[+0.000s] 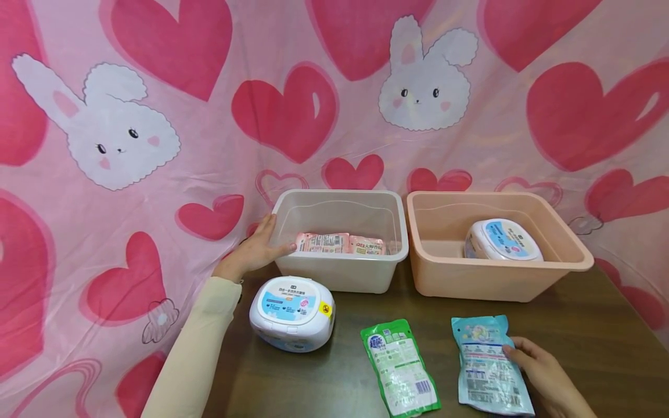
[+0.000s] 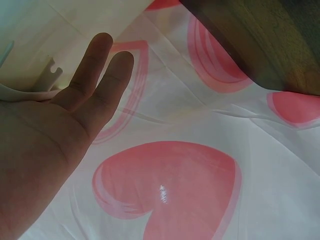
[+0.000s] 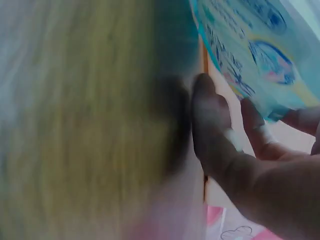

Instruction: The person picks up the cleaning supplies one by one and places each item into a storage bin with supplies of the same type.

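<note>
At the left side of the pale grey-beige bin [image 1: 334, 273], my left hand [image 1: 256, 247] touches the rim. Its thumb lies near the front left corner, and two fingers stretch out straight in the left wrist view. My right hand [image 1: 543, 371] pinches the right edge of a light blue pouch [image 1: 488, 371], thumb on its printed face. In the right wrist view that pouch [image 3: 270, 55] stands above the table surface, the fingers behind it. A green and white pouch [image 1: 402, 371] lies on the table to its left. Below my left hand sits a white lidded tub [image 1: 292, 313] with a blue label.
Pink packets [image 1: 324, 242] lie inside the grey-beige bin. Beside it stands a peach bin [image 1: 470, 281] with another white tub [image 1: 504, 241] in it. Both stand at the back of the dark wooden table [image 1: 292, 383], against a pink heart-patterned cloth [image 1: 334, 151].
</note>
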Demonstrator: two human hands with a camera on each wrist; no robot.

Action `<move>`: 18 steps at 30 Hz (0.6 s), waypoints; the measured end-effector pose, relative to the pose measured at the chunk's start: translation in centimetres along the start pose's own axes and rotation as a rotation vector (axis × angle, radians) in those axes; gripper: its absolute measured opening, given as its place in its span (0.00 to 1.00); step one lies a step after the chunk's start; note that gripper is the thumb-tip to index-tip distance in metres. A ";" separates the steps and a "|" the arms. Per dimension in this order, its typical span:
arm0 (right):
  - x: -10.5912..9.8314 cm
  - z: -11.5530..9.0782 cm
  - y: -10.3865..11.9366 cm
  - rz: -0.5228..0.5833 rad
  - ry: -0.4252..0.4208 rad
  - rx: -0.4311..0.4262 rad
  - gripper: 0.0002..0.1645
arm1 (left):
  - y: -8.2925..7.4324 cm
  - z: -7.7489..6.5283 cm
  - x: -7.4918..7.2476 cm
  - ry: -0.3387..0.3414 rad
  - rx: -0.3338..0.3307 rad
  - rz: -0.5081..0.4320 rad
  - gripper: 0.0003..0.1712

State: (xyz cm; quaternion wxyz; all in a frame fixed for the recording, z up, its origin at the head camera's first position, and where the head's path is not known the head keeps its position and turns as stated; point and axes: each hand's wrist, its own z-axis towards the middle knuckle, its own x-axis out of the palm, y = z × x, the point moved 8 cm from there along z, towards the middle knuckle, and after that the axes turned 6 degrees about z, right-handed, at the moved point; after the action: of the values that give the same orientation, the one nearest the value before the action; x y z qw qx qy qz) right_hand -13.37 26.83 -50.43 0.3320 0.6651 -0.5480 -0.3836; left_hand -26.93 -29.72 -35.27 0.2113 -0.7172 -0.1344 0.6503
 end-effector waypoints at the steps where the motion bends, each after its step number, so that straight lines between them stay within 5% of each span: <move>1: 0.2 0.0 0.1 0.022 0.015 -0.004 0.30 | 0.0 0.0 0.0 0.000 -0.001 0.000 0.67; 10: 1.8 0.1 0.3 0.128 0.220 -0.057 0.40 | 0.0 0.0 -0.1 0.000 0.000 -0.003 0.67; 15: 1.9 0.2 0.4 0.236 0.250 -0.089 0.33 | -0.1 0.0 -0.2 0.003 0.013 0.001 0.66; 18: 2.0 0.2 0.6 0.294 0.262 -0.085 0.39 | -0.1 0.0 -0.2 0.002 0.015 0.006 0.66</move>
State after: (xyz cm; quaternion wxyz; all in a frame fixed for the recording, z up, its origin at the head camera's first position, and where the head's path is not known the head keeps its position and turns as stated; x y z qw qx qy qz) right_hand -13.63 24.72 -50.34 0.4808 0.6075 -0.5746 -0.2639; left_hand -26.92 -29.71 -35.02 0.2151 -0.7164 -0.1272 0.6514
